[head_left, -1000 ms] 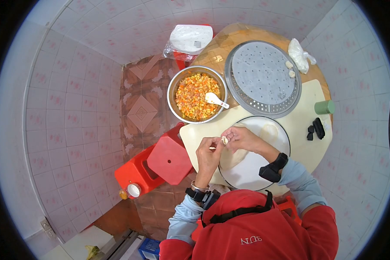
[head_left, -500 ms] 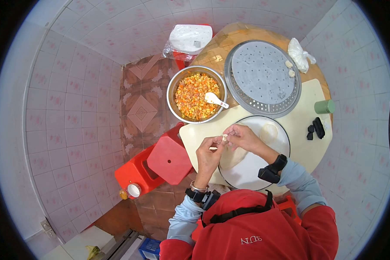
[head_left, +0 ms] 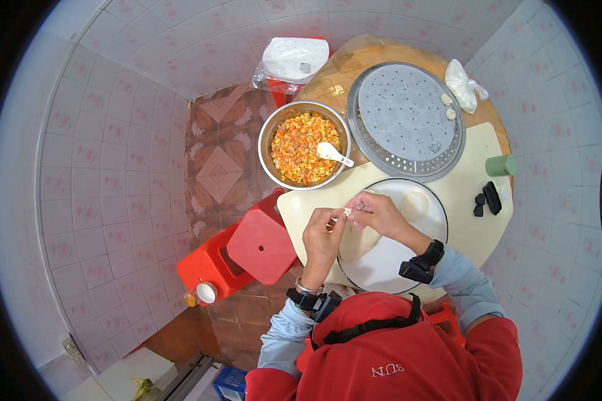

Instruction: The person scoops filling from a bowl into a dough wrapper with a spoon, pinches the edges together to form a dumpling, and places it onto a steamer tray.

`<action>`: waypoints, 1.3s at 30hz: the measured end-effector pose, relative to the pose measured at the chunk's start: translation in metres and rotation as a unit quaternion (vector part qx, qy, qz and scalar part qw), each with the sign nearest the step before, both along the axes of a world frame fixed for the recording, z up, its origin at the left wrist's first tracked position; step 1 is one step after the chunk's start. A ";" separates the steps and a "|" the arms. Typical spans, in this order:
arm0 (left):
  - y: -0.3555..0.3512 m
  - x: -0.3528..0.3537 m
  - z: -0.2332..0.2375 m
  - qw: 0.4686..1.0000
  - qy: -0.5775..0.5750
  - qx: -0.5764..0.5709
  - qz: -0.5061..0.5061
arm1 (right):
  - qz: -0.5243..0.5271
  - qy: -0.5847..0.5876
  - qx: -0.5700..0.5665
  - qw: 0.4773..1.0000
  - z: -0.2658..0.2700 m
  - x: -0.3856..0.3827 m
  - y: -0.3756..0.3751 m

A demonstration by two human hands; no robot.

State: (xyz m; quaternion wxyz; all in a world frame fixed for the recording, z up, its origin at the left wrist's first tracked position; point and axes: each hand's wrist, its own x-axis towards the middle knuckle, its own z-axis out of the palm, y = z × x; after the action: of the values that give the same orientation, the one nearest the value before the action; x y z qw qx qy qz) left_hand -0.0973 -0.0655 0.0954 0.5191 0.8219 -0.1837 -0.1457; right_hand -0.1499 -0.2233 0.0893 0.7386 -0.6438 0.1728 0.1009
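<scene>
My left hand [head_left: 323, 235] and my right hand [head_left: 374, 212] meet over the left edge of a round white tray [head_left: 388, 264]. Their fingertips are pinched together on a small pale piece of dough [head_left: 347, 212]. Under and beside the hands, a flat dough sheet [head_left: 359, 246] lies on the tray. A round flat dough piece [head_left: 415, 206] rests near the tray's upper right. Above and left of my hands is a metal bowl [head_left: 265, 162] of diced orange and yellow filling [head_left: 301, 144], with a white spoon [head_left: 333, 154] in it.
A perforated steamer plate [head_left: 401, 110] bears small dough bits at its right. Beyond it is a white plastic bag [head_left: 463, 85]. A green cylinder [head_left: 500, 165] and black items [head_left: 491, 198] lie at the table's right. Red stools [head_left: 261, 247] stand left of the table.
My fingers have shifted very slightly around the small dough piece. Otherwise the scene looks the same.
</scene>
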 end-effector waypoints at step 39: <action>-0.024 -0.010 0.026 0.738 0.438 -0.494 0.138 | 0.005 -0.344 -0.405 0.847 0.032 -0.002 0.025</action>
State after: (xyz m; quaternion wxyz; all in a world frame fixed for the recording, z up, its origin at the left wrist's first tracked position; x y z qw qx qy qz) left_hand -0.1076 -0.0893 0.1218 0.8896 0.3122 0.1332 -0.3056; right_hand -0.1524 -0.1986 0.1213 0.4244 -0.8799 -0.0695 -0.2023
